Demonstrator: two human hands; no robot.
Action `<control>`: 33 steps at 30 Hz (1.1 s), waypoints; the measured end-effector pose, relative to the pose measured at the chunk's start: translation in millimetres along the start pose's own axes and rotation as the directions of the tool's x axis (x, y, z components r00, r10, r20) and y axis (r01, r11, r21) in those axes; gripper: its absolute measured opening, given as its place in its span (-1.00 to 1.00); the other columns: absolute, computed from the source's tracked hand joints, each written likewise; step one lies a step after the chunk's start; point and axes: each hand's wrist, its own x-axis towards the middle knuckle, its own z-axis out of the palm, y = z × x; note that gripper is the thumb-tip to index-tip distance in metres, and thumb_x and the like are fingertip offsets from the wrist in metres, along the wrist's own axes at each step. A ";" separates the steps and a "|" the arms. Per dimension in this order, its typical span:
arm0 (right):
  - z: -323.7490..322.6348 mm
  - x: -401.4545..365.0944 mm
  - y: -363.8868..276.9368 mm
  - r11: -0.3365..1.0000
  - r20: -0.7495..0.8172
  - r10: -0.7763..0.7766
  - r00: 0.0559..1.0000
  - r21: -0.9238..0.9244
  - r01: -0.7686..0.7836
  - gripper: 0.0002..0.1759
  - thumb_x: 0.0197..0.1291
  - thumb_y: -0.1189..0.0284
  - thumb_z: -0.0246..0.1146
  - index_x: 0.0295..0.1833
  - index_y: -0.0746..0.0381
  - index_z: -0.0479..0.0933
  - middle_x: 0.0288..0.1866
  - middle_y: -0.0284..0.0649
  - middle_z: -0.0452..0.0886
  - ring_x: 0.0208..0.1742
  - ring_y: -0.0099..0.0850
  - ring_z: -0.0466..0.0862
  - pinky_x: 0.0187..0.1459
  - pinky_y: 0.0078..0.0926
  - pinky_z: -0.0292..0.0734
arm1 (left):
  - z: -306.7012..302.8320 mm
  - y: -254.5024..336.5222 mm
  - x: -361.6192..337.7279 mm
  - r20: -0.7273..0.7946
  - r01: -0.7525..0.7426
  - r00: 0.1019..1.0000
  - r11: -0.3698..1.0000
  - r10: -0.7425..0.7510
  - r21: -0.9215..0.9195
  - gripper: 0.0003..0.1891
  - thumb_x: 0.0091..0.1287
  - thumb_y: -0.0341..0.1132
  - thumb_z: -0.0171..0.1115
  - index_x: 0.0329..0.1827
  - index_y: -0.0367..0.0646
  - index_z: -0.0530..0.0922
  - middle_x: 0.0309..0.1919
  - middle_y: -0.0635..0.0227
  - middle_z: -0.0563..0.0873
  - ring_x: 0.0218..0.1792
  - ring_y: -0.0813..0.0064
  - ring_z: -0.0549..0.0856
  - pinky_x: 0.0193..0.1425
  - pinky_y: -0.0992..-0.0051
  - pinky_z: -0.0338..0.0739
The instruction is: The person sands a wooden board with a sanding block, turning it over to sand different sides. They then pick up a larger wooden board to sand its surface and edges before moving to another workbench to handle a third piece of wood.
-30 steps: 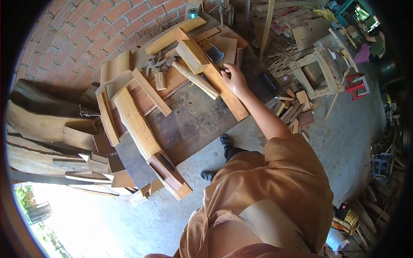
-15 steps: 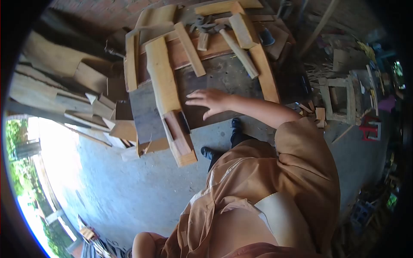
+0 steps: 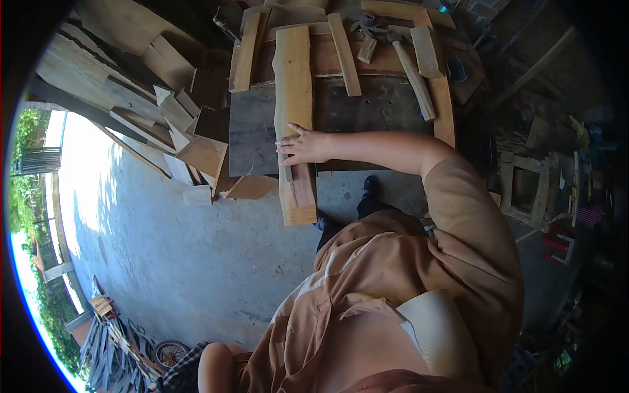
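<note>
My right hand [image 3: 306, 145] rests on a long pale wooden plank [image 3: 293, 78] with a wavy left edge, its fingers spread and the fingertips at that edge. Beneath and below the hand, at the plank's near end, a block of wood [image 3: 298, 211] with a reddish-brown face juts past the workbench edge. I cannot make out how plank and block join. My left hand is out of view; only a bare part of that arm [image 3: 219, 370] shows at the bottom.
On the dark workbench [image 3: 373, 108] lie a narrow wood strip [image 3: 344, 56], a wooden-handled hammer [image 3: 413, 78], a short block [image 3: 428, 52] and other boards. Wood offcuts [image 3: 196, 154] lean at the left. A wooden frame [image 3: 524, 187] and a red stool [image 3: 557, 243] stand at the right.
My right hand has come down from above the bench onto the plank, left of where it hovered. The camera view has turned, so the bench sits further right and higher.
</note>
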 end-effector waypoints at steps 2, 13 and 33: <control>-0.4 -1.3 1.5 1.000 0.001 -0.013 1.000 0.007 0.013 -0.40 0.21 0.45 -0.06 0.36 -0.23 0.11 0.43 -0.28 0.06 0.47 -0.34 -0.01 0.31 0.30 -0.15 | -0.3 -0.2 -3.4 -0.007 -0.003 1.000 1.000 0.003 0.004 -0.32 -0.07 0.26 0.31 -0.14 -0.18 0.49 -0.20 0.12 0.59 -0.37 0.24 0.64 -0.36 0.23 0.48; 15.7 -39.3 22.1 0.739 -0.219 0.499 0.839 0.613 -0.279 0.05 -0.25 -0.17 0.34 0.34 0.14 0.17 0.24 -0.03 0.34 0.19 -0.15 0.43 0.11 -0.29 0.39 | 0.4 -224.6 -63.1 -0.747 0.967 0.256 0.151 -0.613 0.207 0.20 -0.21 0.00 0.52 0.44 -0.07 -0.13 -0.06 0.06 0.60 -0.14 0.10 0.64 -0.17 0.27 0.55; 53.1 -5.3 -30.9 0.137 -0.001 0.878 0.478 0.959 -0.249 -0.60 0.27 0.26 0.01 -0.41 0.41 0.47 -0.43 0.18 0.51 -0.31 0.13 0.51 -0.33 -0.14 0.40 | -22.2 -294.8 -33.5 -0.777 0.862 0.497 0.121 -0.386 0.492 -0.15 -0.19 -0.14 0.39 0.22 -0.22 0.22 -0.09 -0.05 0.53 -0.20 0.02 0.62 -0.17 0.25 0.56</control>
